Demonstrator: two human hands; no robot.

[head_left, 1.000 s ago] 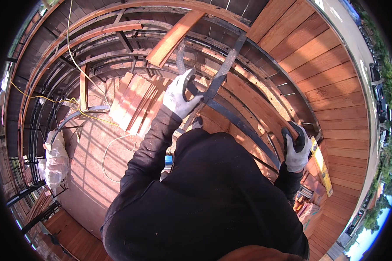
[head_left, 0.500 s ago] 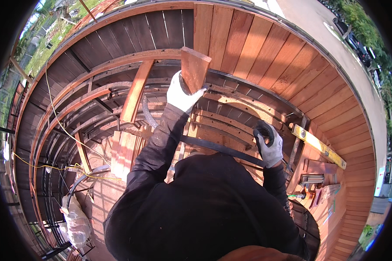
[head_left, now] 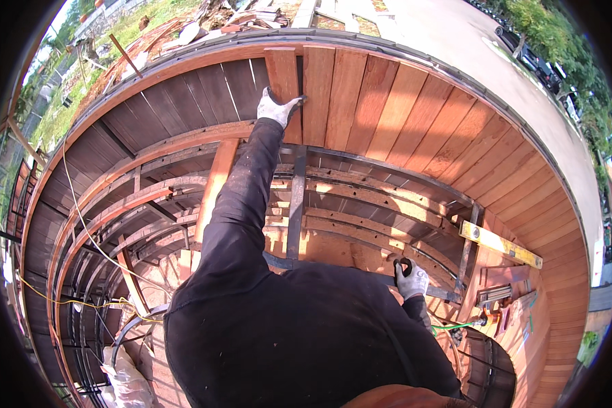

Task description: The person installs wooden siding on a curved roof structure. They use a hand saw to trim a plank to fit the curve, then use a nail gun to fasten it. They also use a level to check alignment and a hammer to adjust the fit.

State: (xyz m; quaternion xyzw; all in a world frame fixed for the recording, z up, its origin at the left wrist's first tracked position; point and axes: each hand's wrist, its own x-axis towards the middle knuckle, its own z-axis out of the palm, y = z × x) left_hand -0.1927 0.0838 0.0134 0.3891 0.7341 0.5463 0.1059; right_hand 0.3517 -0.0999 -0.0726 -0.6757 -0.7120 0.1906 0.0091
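Note:
My left hand (head_left: 277,107), in a pale glove, stretches forward and grips a short reddish-brown plank (head_left: 281,66). The plank lies at the end of a row of similar planks (head_left: 350,98) on the curved upper band, with a narrow dark gap between them. Dark slats (head_left: 217,88) continue to its left. My right hand (head_left: 406,275), in a pale-and-dark glove, is low beside a dark steel bar (head_left: 438,292), its fingers curled; whether anything is inside them is hidden.
Curved timber ribs (head_left: 360,197) and steel frames span the middle. A yellow level (head_left: 500,245) lies at right, near small tools, timber offcuts and a green hose (head_left: 455,326). Cords hang at left above a wrapped white bundle (head_left: 126,377). Debris and a paved strip are beyond the rim.
The view has swung up toward the rim. My left hand has carried the plank forward and laid it beside the row. My right hand has left the long board it held and moved lower.

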